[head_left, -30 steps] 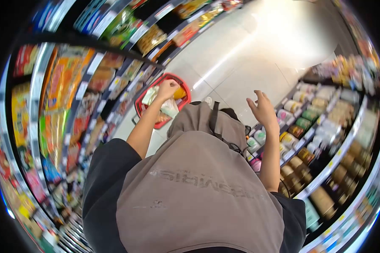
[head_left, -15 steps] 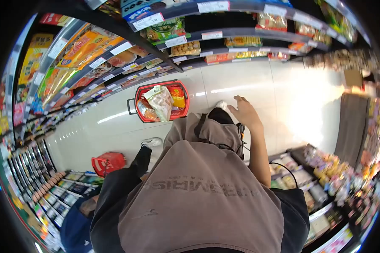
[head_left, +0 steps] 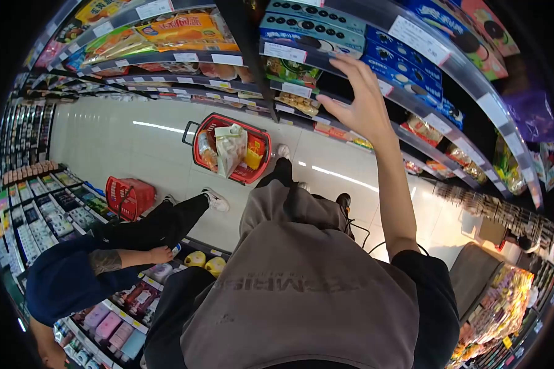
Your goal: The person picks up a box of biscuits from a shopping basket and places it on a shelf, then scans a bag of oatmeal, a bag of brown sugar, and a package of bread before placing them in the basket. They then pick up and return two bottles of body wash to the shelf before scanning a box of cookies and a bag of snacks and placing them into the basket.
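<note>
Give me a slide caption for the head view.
Open right hand near shelved blue boxes, red basket on the floor.

Right hand (head_left: 364, 106) is hovering before a shelf rail (head_left: 406, 101); contact is not resolvable. Above the rail, blue boxes (head_left: 403, 56) are crowding the shelf; below it, a dark gap is offering some room. Left of the hand, a dark post (head_left: 247, 43) is obstructing sideways passage. Lower down, a red basket (head_left: 255, 130) is occupying part of the floor (head_left: 117, 135), bare tile leaving clearance on its left.
</note>
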Available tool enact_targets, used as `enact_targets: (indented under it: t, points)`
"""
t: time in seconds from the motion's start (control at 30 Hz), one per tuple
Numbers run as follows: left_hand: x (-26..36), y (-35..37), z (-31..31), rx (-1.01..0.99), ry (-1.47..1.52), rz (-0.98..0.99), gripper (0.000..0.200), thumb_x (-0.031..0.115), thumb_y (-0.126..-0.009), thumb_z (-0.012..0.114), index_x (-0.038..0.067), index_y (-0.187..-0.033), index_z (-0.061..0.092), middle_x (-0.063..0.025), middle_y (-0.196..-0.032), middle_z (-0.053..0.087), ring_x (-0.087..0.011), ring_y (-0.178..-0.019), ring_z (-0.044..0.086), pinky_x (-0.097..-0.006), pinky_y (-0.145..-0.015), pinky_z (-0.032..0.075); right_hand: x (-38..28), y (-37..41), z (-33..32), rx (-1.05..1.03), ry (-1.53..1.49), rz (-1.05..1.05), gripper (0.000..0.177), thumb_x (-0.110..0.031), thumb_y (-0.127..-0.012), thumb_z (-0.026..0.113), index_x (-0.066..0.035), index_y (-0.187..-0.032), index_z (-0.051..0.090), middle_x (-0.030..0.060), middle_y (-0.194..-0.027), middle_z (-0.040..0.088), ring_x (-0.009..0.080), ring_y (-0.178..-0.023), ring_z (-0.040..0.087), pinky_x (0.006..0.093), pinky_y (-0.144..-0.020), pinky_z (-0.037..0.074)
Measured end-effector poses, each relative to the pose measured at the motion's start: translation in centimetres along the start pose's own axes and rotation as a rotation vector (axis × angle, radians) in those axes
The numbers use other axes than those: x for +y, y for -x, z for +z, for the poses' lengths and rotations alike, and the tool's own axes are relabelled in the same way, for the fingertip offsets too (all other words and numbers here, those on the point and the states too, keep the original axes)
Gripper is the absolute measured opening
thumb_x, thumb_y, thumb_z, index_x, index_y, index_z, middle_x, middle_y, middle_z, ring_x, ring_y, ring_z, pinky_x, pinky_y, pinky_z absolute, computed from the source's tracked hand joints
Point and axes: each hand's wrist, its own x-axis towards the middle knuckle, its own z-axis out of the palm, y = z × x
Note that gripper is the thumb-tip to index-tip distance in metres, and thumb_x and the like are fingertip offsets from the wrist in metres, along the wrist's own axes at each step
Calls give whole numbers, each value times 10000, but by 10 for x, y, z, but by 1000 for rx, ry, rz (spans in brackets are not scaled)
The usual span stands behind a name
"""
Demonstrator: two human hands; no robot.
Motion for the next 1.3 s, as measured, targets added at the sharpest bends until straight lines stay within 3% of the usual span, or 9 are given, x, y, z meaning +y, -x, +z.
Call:
enact_targets:
  t: [0.23,0.47,0.67,0.83,0.93,1.17,1.2,1.23,1.3]
  points:
    - [15,-30,9,74,24,17,224,173,-849,533,-16,-773,624,-205,-762,622,-366,-743,610,-414,-650,474,33,-45,28,11,585,-13,568,-274,-757,677,-15,-1224,482,167,-1310,442,321,-1231,389,448,-990,319]
    - [24,-79,-1,85,-9,74,215,168,-848,536,-20,-792,623,-205,-767,621,-362,-747,612,-409,-659,476,45,-52,21,-107,603,-4,402,-183,-765,669,-24,-1111,537,160,-1207,529,312,-1147,473,404,-974,342]
    - [27,-104,-6,110,-20,86,208,164,-848,539,-22,-808,623,-205,-772,621,-359,-751,614,-405,-666,477,41,-71,12,-29,444,83,398,-196,-742,703,-53,-1093,580,146,-1137,579,335,-1087,495,399,-954,347]
    - [27,-102,-21,164,-38,29,203,160,-847,541,-25,-821,622,-204,-775,620,-357,-754,615,-402,-672,478,10,-75,-2,39,74,210,399,-199,-746,732,-24,-1077,595,122,-1014,630,227,-919,593,325,-840,445]
    - [26,-85,-29,174,-67,-12,201,158,-847,542,-26,-829,622,-204,-777,620,-355,-756,616,-400,-676,479,5,-62,-8,-42,-286,451,360,-162,-745,733,16,-1030,602,108,-972,637,172,-896,592,294,-835,445]
    - [64,-39,-75,150,-185,-74,197,153,-846,546,-29,-848,621,-204,-782,619,-352,-761,618,-395,-684,480,6,-44,-12,-336,-725,547,217,-103,-788,681,14,-955,609,66,-906,641,116,-859,590,244,-761,463]
    - [94,-52,-101,467,73,139,243,115,-836,571,-48,-1016,571,-183,-859,625,-290,-811,621,-382,-756,474,9,-45,-9,-374,-707,520,203,-89,-787,686,10,-947,609,59,-894,642,108,-851,590,240,-756,464]
    - [162,-51,-140,516,381,225,302,88,-821,603,-47,-1082,536,-165,-968,613,-255,-847,611,-367,-770,471,11,-45,-8,-419,-654,510,190,-67,-780,696,7,-931,607,47,-876,641,96,-829,590,233,-754,465]
    - [253,-35,-178,453,369,647,487,178,-719,719,8,-1138,537,-127,-1080,586,-259,-997,571,-361,-841,443,12,-41,-2,-430,-598,511,178,-59,-777,697,2,-918,609,42,-865,642,91,-816,590,241,-749,468]
